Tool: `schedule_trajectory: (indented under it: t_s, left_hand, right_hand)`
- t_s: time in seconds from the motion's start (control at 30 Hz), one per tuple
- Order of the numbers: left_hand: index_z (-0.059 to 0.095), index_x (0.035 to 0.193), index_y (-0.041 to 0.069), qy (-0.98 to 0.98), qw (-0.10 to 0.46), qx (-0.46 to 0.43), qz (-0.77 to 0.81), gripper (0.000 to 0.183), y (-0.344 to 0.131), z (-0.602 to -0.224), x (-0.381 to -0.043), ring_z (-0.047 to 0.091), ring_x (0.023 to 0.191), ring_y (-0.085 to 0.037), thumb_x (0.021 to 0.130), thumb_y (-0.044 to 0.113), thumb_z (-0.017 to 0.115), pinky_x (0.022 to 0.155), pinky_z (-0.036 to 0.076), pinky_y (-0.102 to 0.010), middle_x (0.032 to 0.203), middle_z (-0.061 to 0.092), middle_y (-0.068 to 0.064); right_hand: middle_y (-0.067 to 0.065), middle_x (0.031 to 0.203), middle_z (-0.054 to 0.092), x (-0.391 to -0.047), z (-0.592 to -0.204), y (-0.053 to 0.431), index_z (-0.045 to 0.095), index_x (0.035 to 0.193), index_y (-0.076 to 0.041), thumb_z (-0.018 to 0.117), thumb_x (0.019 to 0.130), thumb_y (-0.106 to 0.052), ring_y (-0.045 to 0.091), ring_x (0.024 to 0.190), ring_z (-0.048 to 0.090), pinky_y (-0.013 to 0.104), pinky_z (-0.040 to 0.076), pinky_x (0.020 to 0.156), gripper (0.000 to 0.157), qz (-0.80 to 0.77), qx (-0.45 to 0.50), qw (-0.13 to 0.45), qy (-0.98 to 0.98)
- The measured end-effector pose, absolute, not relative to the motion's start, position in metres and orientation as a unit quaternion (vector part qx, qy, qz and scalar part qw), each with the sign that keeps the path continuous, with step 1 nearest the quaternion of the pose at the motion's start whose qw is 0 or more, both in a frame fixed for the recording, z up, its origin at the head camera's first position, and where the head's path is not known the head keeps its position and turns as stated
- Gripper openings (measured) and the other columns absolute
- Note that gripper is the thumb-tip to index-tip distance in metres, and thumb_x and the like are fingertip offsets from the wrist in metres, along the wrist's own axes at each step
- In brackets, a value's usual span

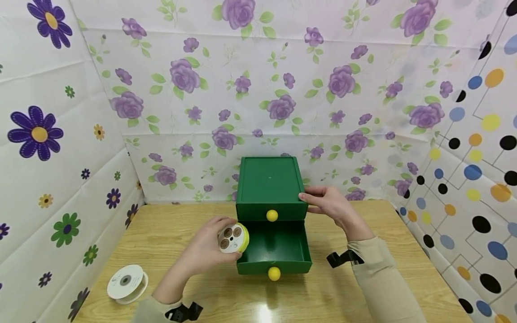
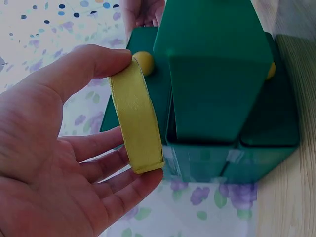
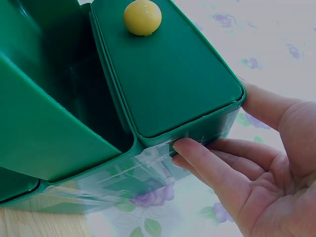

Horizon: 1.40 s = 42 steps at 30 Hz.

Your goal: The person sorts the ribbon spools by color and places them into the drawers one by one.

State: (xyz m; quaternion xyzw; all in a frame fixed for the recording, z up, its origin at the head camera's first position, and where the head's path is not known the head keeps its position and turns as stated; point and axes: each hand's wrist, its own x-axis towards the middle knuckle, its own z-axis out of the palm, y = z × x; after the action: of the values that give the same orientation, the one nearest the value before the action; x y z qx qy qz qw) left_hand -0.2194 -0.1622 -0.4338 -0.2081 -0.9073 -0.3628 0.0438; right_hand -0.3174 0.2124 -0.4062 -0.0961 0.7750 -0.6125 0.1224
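In the head view my left hand [image 1: 210, 244] pinches a spool of yellow ribbon [image 1: 233, 237], its pale flat side with round openings facing up. Thumb and fingers span the yellow band [image 2: 136, 116] in the left wrist view. The spool is at the left side of a pulled-out drawer [image 1: 274, 268] of a green drawer cabinet [image 1: 270, 181]; the drawer's visible floor is bare. My right hand [image 1: 329, 204] touches the cabinet's upper right corner, its thumb at the top edge and fairly straight fingers [image 3: 197, 155] against the side.
A white spool [image 1: 126, 282] lies on the wooden table [image 1: 194, 291] at the left. Yellow round knobs [image 1: 272, 216] stick out from the drawer fronts. Above the pulled-out drawer, the top drawer is closed. Patterned cloth [image 1: 258, 89] hangs behind and on both sides.
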Motion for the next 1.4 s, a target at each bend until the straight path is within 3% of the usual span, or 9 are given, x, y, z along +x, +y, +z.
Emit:
schedule_trajectory:
  t_s: [0.27,0.6,0.87,1.1,1.4]
  left_hand:
    - [0.066,0.143,0.008,-0.895,0.034,-0.242,-0.374,0.076,-0.144,-0.431,-0.22,0.062,0.111,-0.018,0.076,0.026,0.098,0.091,0.059,-0.039,0.137,0.062,-0.002]
    - [0.064,0.146,0.006,-0.874,-0.001,-0.276,-0.4,0.074,-0.117,-0.434,-0.224,0.06,0.108,-0.016,0.082,0.032,0.094,0.084,0.058,-0.032,0.135,0.061,-0.002]
    - [0.064,0.148,0.006,-0.888,-0.019,-0.265,-0.376,0.078,-0.092,-0.435,-0.228,0.063,0.108,-0.017,0.086,0.047,0.089,0.088,0.058,-0.035,0.136,0.063,-0.005]
    - [0.067,0.141,0.001,-0.893,-0.026,-0.263,-0.363,0.074,-0.078,-0.437,-0.235,0.06,0.097,-0.017,0.087,0.045,0.088,0.078,0.056,-0.03,0.124,0.066,-0.008]
    - [0.072,0.138,0.005,-0.917,-0.028,-0.259,-0.301,0.071,-0.068,-0.443,-0.243,0.06,0.1,-0.017,0.087,0.052,0.087,0.077,0.055,-0.03,0.122,0.068,-0.005]
  right_hand:
    - [0.026,0.163,0.042,-0.316,-0.405,0.213,0.049,0.157,0.006,0.073,0.106,-0.031,0.042,0.145,0.05,0.043,0.057,0.105,0.068,-0.612,-0.095,0.123,0.775]
    - [0.026,0.162,0.044,-0.315,-0.405,0.212,0.051,0.156,0.005,0.075,0.104,-0.034,0.042,0.145,0.051,0.04,0.059,0.102,0.069,-0.611,-0.092,0.122,0.777]
    - [0.027,0.162,0.045,-0.315,-0.403,0.212,0.049,0.156,0.006,0.074,0.105,-0.031,0.042,0.145,0.051,0.039,0.06,0.102,0.067,-0.616,-0.091,0.122,0.773]
    - [0.028,0.161,0.045,-0.315,-0.404,0.211,0.049,0.156,0.006,0.074,0.105,-0.032,0.042,0.144,0.052,0.04,0.059,0.102,0.068,-0.613,-0.094,0.123,0.775]
    - [0.028,0.161,0.045,-0.315,-0.403,0.211,0.048,0.157,0.006,0.073,0.105,-0.033,0.042,0.143,0.053,0.041,0.059,0.103,0.07,-0.614,-0.094,0.125,0.774]
